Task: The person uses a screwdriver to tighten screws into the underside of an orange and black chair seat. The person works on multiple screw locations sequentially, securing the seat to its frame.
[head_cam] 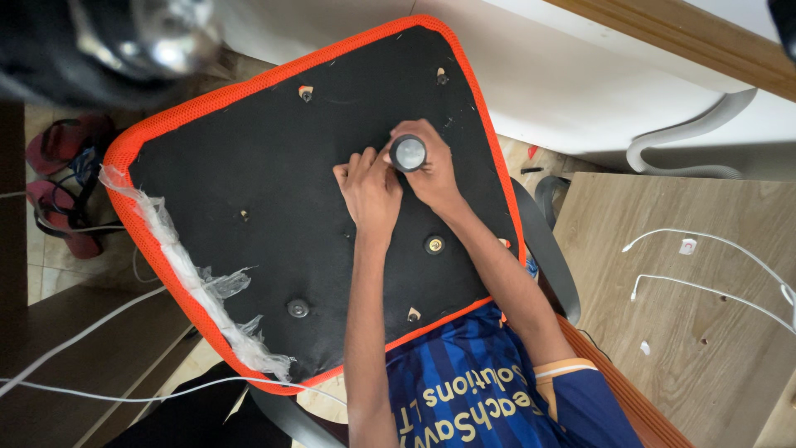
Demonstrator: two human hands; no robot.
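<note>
The right hand (433, 170) is closed around a black-handled screwdriver (408, 153), held upright with its round butt end facing up. The left hand (370, 189) sits just beside it at its 8 o'clock, fingers curled and pressed together, fingertips touching the tool near the tip. Both hands rest on the black fabric underside of an upturned chair seat (249, 149) edged in orange mesh. The screwdriver stands right of the seat's centre, toward 2 o'clock. A brass-coloured threaded insert (434, 244) lies at 6 o'clock from the hands, near them. A dark bolt head (298, 309) sits well apart at 7 o'clock. Torn clear plastic wrap (199, 286) clings to the seat's 8 o'clock edge. White cables (713, 286) lie on the wooden board (705, 365) at 4 o'clock.
</note>
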